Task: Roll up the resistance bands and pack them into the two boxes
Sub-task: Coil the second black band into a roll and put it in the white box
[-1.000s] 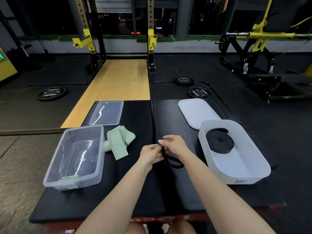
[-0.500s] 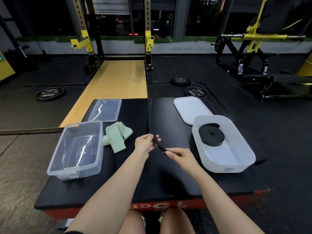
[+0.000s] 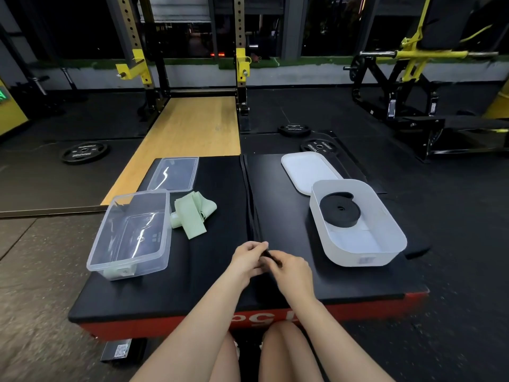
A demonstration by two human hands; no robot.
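Nearest you, at lower centre of the frame, your left hand (image 3: 249, 257) and right hand (image 3: 289, 267) meet over the black worktop (image 3: 209, 288). Both have a narrow grip, fingers pinching the near end of a black band (image 3: 252, 216) that runs away from you up the middle of the worktop toward its far edge. The part between your fingertips is small and dark, so I cannot tell how many turns are wound there; I judge the roll is only beginning.

To the left of your hands sits the clear box (image 3: 129, 232), with a pale green piece against its near wall, too blurred through the plastic to name. Just beside its far right corner lies a green band (image 3: 192, 213), loosely folded and not yet packed. To the right, the white box (image 3: 358, 221) already holds one rolled black band (image 3: 340, 209) in its far half; the near half looks free.

So, as I read it, one band is packed, one is in your hands, and the green one is left. Further back lie the clear lid (image 3: 173, 173) at centre left and the white lid (image 3: 307, 170) touching the white box's far edge. Neither blocks a box opening. Weight plates (image 3: 84, 153) sit on the floor beyond.
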